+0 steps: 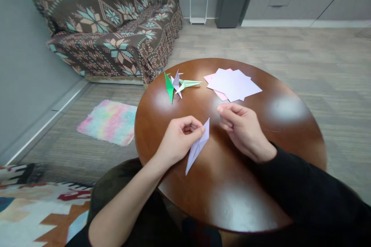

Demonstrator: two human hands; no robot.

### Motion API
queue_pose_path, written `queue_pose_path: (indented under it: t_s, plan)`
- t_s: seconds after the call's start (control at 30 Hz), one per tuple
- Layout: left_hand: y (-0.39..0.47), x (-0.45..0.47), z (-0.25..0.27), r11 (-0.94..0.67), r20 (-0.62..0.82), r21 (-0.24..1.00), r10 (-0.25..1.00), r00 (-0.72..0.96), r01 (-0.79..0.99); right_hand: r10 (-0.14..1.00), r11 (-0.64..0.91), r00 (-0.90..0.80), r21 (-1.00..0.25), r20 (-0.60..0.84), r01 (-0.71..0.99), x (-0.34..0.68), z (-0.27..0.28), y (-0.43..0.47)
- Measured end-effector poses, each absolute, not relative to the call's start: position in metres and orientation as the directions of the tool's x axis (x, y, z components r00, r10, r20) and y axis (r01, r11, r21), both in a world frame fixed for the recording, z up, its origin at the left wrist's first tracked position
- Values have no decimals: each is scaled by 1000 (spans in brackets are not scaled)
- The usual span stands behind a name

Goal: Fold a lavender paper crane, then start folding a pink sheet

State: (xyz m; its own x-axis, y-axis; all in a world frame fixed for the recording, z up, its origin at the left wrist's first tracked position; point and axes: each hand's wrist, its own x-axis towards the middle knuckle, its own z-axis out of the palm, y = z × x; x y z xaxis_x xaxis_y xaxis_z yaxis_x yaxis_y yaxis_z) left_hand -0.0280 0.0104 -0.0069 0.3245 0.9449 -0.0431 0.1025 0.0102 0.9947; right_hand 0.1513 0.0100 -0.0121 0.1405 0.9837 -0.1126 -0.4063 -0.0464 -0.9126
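Note:
My left hand (183, 137) pinches a folded piece of lilac origami paper (199, 142) between thumb and fingers. The paper is a long, narrow diamond, tilted above the near middle of the table, with one point up and one down. Part of its left edge is hidden behind my thumb. My right hand (242, 127) hovers a little to the right, apart from the paper. Its thumb and forefinger are pressed together and the other fingers curl in, with nothing showing between them.
The round brown table (278, 154) carries several folded paper cranes, among them a green crane (169, 88), a lilac crane (176, 82) and a pale green crane (188, 84). Square paper sheets (233, 84) lie fanned at the back right. Beyond stands a patterned sofa (116, 38).

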Motion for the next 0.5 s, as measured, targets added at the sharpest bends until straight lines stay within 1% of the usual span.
queue_pose_path:
  t_s: [0.07,0.13,0.17,0.27,0.33,0.37,0.43,0.5]
  plan:
    - [10,-29,-8,26,-54,995,946,319,92,974,20,218,-928,-66,-372,158,-12,14]
    - [10,-29,-8,23,-46,997,947,319,76,976,27,212,-941,-49,-338,161,-14,15]
    - [10,-30,-8,13,-35,997,946,322,70,984,-6,167,-947,-63,-321,161,-16,15]
    - [11,-30,-7,-39,12,996,945,328,75,990,-137,-64,-964,-126,-227,158,-19,10]
    - [12,-29,-6,-70,29,991,941,338,110,976,-157,-175,-976,-130,-149,156,-19,7]
    - [12,-29,-5,-83,33,988,937,348,132,973,-149,-196,-981,-123,-125,155,-18,7]
    - [11,-29,-5,-104,41,981,936,350,163,980,-127,-169,-984,-104,-129,155,-17,7]
    - [11,-30,-6,-89,42,987,948,316,134,993,-101,-83,-976,-86,-192,157,-17,9]
